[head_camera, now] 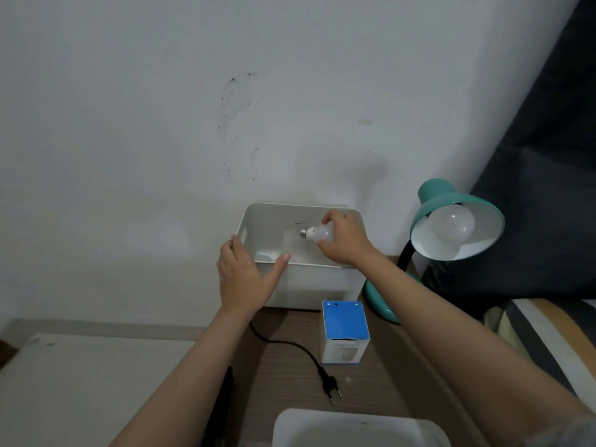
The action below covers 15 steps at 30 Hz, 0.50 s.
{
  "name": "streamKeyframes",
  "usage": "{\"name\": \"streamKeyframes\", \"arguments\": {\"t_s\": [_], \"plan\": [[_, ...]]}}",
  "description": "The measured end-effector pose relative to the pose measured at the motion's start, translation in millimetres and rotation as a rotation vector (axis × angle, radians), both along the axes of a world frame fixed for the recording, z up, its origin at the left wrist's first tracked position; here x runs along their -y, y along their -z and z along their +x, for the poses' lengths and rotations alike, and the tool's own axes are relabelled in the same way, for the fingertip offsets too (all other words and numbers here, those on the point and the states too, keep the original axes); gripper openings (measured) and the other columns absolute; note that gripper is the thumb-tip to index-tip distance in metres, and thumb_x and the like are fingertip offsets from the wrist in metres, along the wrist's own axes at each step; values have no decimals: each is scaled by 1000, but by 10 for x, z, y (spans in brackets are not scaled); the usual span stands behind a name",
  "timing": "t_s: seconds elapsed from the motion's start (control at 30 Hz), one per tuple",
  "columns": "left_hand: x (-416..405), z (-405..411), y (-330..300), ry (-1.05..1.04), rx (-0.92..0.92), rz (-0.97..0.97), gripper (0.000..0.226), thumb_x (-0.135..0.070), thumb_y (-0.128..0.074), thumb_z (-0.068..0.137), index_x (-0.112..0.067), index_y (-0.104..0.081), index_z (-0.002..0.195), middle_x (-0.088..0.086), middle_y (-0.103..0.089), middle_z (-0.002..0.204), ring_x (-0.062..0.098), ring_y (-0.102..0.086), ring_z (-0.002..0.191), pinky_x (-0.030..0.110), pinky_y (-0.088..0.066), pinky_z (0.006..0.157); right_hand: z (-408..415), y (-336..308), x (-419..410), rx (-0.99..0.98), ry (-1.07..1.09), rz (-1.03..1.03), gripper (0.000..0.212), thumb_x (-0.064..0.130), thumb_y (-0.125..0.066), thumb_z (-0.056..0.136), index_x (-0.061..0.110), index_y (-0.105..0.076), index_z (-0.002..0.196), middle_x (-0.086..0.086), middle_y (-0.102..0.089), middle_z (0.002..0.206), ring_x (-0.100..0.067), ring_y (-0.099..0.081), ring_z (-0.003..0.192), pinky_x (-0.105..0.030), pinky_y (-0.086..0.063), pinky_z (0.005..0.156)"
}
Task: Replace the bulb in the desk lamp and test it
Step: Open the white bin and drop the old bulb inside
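Note:
A teal desk lamp (435,201) stands at the right of the wooden table, its shade tilted toward me with a white bulb (451,229) screwed inside. My right hand (342,240) is shut on a second white bulb (317,234), held on its side inside a white bin (309,282), metal base pointing left. My left hand (245,275) rests flat on the bin's front left corner, thumb over the rim. The lamp's black cord ends in an unplugged plug (330,383) lying on the table.
A blue and white bulb box (345,330) stands in front of the bin. A second white container (354,427) sits at the near edge. The wall is right behind the bin; bedding and a dark curtain lie to the right.

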<state>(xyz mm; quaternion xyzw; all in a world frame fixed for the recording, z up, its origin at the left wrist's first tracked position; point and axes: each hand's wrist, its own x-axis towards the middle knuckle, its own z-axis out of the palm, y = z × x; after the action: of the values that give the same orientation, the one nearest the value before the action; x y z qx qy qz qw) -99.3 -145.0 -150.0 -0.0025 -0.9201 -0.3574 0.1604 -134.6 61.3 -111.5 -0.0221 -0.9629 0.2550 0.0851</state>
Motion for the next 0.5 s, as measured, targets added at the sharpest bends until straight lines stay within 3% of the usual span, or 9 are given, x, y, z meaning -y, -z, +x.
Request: {"name": "streamKeyframes", "arguments": {"t_s": [0.07,0.27,0.37,0.5], "plan": [[-4,4,-6,-8,-2,-5,112,-79,-47,66,0,-22,141,17,-34,136,38,-36,125,48,-36,106,-66,51,-2,54,29,8,43,26,-67,79,17,-47,116,-13,-47,119,-25,-51,91,-33,-43,83],[7,7,14,-9,-7,-16,113,-81,-43,65,1,-22,141,17,-35,136,37,-36,125,50,-38,104,-148,38,-1,57,7,56,53,25,-67,81,12,-44,127,-15,-51,125,-29,-52,109,-28,-37,79],[15,13,8,-7,-15,-22,114,-81,-42,65,1,-23,140,18,-36,135,38,-36,125,50,-38,105,-64,-28,2,8,-7,29,61,25,-69,80,12,-41,133,-16,-48,130,-29,-48,117,-30,-39,87],[-8,5,-45,-24,40,-63,118,-83,-38,63,5,-22,140,22,-37,137,39,-36,127,48,-31,107,362,-158,45,-125,-14,-108,53,21,-65,84,12,-43,131,-11,-45,130,-25,-46,119,-34,-43,91]]}}
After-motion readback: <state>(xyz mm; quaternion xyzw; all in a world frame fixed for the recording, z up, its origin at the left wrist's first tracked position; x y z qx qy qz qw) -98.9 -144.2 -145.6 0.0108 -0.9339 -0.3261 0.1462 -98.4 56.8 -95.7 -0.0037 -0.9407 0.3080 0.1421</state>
